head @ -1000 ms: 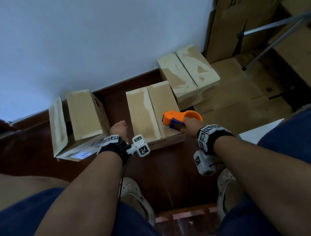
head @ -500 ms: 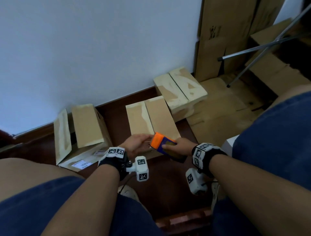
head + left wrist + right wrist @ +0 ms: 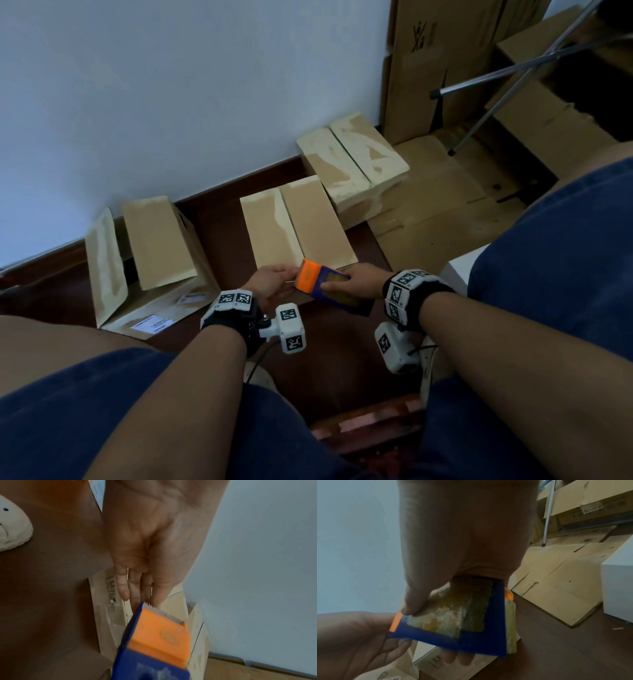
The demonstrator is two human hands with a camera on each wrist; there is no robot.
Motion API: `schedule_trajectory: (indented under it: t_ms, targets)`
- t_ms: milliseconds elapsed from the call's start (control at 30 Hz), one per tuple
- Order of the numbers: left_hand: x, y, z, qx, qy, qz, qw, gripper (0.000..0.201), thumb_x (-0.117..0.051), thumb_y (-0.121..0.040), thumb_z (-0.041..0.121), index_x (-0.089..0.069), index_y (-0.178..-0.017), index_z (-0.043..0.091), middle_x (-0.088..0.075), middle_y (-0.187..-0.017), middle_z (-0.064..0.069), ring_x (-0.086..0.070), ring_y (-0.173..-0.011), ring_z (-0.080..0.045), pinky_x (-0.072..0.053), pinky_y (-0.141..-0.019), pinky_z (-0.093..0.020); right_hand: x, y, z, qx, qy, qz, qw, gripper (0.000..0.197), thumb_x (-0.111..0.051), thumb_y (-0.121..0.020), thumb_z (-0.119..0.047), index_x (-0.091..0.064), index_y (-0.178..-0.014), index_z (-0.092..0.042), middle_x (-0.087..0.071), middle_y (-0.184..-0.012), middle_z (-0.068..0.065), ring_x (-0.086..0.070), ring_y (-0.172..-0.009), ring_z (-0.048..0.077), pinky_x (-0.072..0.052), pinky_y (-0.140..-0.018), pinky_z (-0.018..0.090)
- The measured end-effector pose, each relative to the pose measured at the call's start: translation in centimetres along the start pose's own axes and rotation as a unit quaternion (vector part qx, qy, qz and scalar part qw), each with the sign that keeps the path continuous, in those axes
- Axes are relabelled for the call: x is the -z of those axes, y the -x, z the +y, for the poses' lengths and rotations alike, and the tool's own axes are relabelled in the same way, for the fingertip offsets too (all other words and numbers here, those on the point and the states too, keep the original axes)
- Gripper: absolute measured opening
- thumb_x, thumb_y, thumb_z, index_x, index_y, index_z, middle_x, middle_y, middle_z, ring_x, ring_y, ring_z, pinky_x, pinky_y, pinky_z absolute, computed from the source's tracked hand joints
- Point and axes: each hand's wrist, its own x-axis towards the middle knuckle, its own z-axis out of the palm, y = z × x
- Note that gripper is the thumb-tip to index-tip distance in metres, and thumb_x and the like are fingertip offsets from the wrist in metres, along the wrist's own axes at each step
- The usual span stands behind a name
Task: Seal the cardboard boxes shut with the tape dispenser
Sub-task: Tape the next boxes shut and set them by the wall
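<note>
Right hand [image 3: 363, 282], thumb curled over the top and fingers wrapped beneath, grips the orange-and-blue plastic tape dispenser [image 3: 323, 286] and holds it in the air just above the near edge of the middle brown cardboard box [image 3: 298, 226], at 12 o'clock from the person's knees. Left hand [image 3: 270, 282], fingers nearly straight, reaches to the serrated metal blade [image 3: 163, 612] at the dispenser's orange nose; whether it pinches a tape end cannot be told. The middle box lies with both flaps closed and its centre seam bare. A second box [image 3: 147, 260] at 10 o'clock stands with flaps ajar; a third [image 3: 352, 161] at 1 o'clock is closed. White wall [image 3: 171, 85] behind; flattened cardboard [image 3: 442, 212] at 2 o'clock.

Handling, as judged: the dispenser is light and rigid, best held by its blue body well behind the blade, whose teeth can cut fingertips. The tape is thin and sticky, likely to fold onto itself. The boxes look light and may slide on the dark wooden floor [image 3: 329, 356] unless steadied.
</note>
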Motion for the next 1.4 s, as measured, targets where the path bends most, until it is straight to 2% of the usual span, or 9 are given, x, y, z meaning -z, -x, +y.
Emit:
schedule_trajectory:
  t_ms: [167, 333, 400, 567, 700, 867, 1033, 1267, 1400]
  targets:
    - [-0.4, -0.6, -0.2, -0.002, 0.017, 0.036, 0.999, 0.012, -0.056, -0.095, 0.009, -0.066, -0.099, 0.004, -0.066, -0.095, -0.015, -0.062, -0.078, -0.022, -0.052, -0.068, -0.028, 0.6, -0.9, -0.4, -0.002, 0.086, 0.027, 0.996, 0.063, -0.05, -0.083, -0.07, -0.06, -0.087, -0.008, -0.059, -0.081, 0.01, -0.054, -0.069, 0.023, -0.04, -0.061, 0.031]
    - [-0.4, -1.0, -0.6, 0.003, 0.041, 0.053, 0.998, 0.012, -0.057, -0.095, 0.011, -0.067, -0.088, 0.007, -0.065, -0.089, -0.014, -0.055, -0.072, -0.02, -0.046, -0.066, -0.029, 0.8, -1.7, -0.8, -0.002, 0.123, 0.023, 0.992, 0.066, -0.052, -0.083, -0.069, -0.064, -0.1, -0.007, -0.059, -0.085, 0.009, -0.056, -0.071, 0.023, -0.043, -0.064, 0.032]
    - [-0.3, -0.9, -0.5, 0.003, 0.052, 0.068, 0.996, 0.012, -0.057, -0.095, 0.01, -0.066, -0.088, 0.007, -0.067, -0.082, -0.009, -0.061, -0.069, -0.016, -0.052, -0.062, -0.026, 0.7, -2.1, -1.1, 0.002, 0.128, 0.026, 0.991, 0.066, -0.052, -0.082, -0.071, -0.064, -0.099, -0.008, -0.06, -0.085, 0.009, -0.057, -0.071, 0.023, -0.044, -0.064, 0.032]
    - [0.2, -1.1, -0.6, 0.003, 0.072, 0.068, 0.995, 0.013, -0.052, -0.097, 0.009, -0.063, -0.099, 0.002, -0.066, -0.09, -0.013, -0.063, -0.079, -0.021, -0.053, -0.079, -0.037, 0.6, -2.7, -1.9, 0.001, 0.141, 0.018, 0.99, 0.062, -0.052, -0.081, -0.071, -0.06, -0.09, -0.01, -0.058, -0.079, 0.008, -0.055, -0.067, 0.022, -0.042, -0.061, 0.031]
    - [0.9, -1.8, -1.2, 0.019, 0.059, 0.098, 0.993, 0.011, -0.057, -0.094, 0.011, -0.065, -0.094, 0.004, -0.063, -0.098, -0.015, -0.059, -0.091, -0.025, -0.049, -0.093, -0.046, 0.3, -3.0, -2.3, 0.0, 0.153, 0.012, 0.988, 0.058, -0.052, -0.082, -0.07, -0.056, -0.083, -0.012, -0.054, -0.071, 0.005, -0.051, -0.06, 0.02, -0.039, -0.055, 0.028]
    - [3.1, -2.6, -2.1, 0.021, 0.037, 0.16, 0.986, 0.009, -0.06, -0.092, 0.011, -0.067, -0.091, 0.006, -0.064, -0.084, -0.003, -0.056, -0.088, -0.016, -0.048, -0.088, -0.037, 0.4, -2.8, -2.2, -0.01, 0.188, 0.009, 0.982, 0.057, -0.051, -0.083, -0.07, -0.047, -0.068, -0.015, -0.048, -0.064, 0.003, -0.045, -0.053, 0.017, -0.033, -0.049, 0.027]
    - [3.0, -2.4, -2.2, 0.001, 0.032, 0.192, 0.981, 0.015, -0.057, -0.094, 0.015, -0.066, -0.082, 0.011, -0.062, -0.091, -0.005, -0.052, -0.09, -0.016, -0.042, -0.083, -0.033, 0.5, -3.2, -2.3, -0.004, 0.185, 0.02, 0.983, 0.058, -0.051, -0.081, -0.072, -0.052, -0.074, -0.014, -0.05, -0.065, 0.003, -0.048, -0.054, 0.018, -0.037, -0.052, 0.027]
    - [4.8, -3.3, -3.9, 0.033, 0.069, 0.23, 0.97, 0.016, -0.062, -0.088, 0.016, -0.073, -0.079, 0.008, -0.07, -0.084, -0.011, -0.065, -0.087, -0.027, -0.052, -0.09, -0.046, 0.5, -2.9, -2.0, -0.027, 0.221, 0.005, 0.975, 0.056, -0.052, -0.082, -0.07, -0.054, -0.081, -0.014, -0.052, -0.071, 0.003, -0.051, -0.059, 0.017, -0.04, -0.057, 0.028]
    - [5.4, -2.8, -3.9, 0.038, 0.096, 0.195, 0.975, 0.015, -0.061, -0.091, 0.012, -0.07, -0.084, 0.003, -0.069, -0.087, -0.014, -0.061, -0.088, -0.028, -0.05, -0.094, -0.044, 0.9, -2.9, -1.7, -0.048, 0.227, -0.01, 0.973, 0.057, -0.052, -0.083, -0.069, -0.054, -0.08, -0.013, -0.051, -0.07, 0.003, -0.049, -0.058, 0.017, -0.037, -0.053, 0.027]
